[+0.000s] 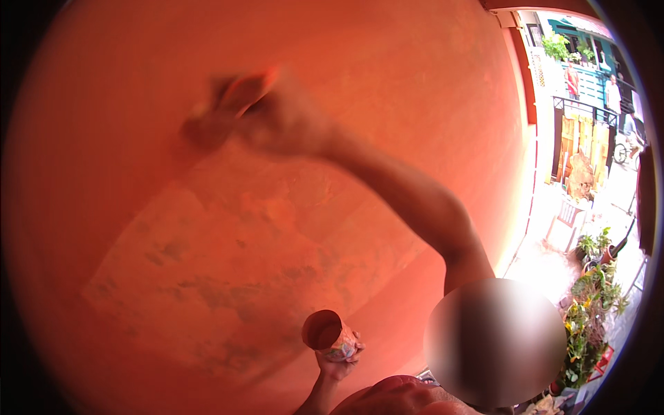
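Observation:
My right arm reaches up across an orange wall [387, 76]. At its end my right hand [283, 124] is smeared by motion, with the fingers closed around what looks like a paintbrush [245, 93], dark with a bright orange edge. The brush is close to the wall's upper left part; blur hides whether it touches. Lower down, my left hand [342, 363] grips a paint can [339, 346] by its side. The can is tilted, its open mouth facing up and left, its inside reddish orange and its outside patterned and smeared.
Dark patches [242, 290] mark a paler area of the wall. To the right lies a bright yard with potted plants [588, 311], a chair [567, 214], wooden boards [584, 138] and a railing [588, 107]. People [612, 93] stand farther off. A blurred disc covers the lower right.

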The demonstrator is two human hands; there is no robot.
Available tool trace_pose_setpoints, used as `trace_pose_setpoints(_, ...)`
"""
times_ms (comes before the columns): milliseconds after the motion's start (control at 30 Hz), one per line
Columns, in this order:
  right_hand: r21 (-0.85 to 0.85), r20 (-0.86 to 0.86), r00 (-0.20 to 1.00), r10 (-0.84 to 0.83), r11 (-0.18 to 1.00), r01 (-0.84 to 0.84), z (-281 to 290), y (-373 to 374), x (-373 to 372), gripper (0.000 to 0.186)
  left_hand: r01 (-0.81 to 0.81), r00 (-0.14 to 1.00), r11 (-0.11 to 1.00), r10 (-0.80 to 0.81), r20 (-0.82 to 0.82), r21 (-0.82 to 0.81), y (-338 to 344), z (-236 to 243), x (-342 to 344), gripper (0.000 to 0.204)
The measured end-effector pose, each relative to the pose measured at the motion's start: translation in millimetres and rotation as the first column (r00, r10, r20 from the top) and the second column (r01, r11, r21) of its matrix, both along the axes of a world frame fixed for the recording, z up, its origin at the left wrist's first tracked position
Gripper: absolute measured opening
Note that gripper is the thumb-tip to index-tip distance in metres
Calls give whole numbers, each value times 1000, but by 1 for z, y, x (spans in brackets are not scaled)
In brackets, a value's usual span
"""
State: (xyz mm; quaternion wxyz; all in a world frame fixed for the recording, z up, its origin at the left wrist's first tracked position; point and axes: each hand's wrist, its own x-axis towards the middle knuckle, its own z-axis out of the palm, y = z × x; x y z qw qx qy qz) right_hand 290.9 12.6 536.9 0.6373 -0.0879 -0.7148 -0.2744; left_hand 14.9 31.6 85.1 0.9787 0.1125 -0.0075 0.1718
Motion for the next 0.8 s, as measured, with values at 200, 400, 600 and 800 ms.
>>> trace_pose_setpoints(200,-111,-624,780,47,983,-148,13,-1,226,21,-58,998,998,58,16,-25,-8,4,0,62)
trace_pose_setpoints(400,-120,-596,648,-474,851,512,31,-51,280,26,-126,991,990,128,47,-57,-20,15,2,57)
trace_pose_setpoints(600,-75,-434,544,-718,630,773,39,15,70,13,-167,982,986,167,85,-10,-18,14,3,58)
trace_pose_setpoints(800,-6,106,972,-211,977,212,29,5,-182,22,-169,978,985,171,123,-32,-16,5,8,58)
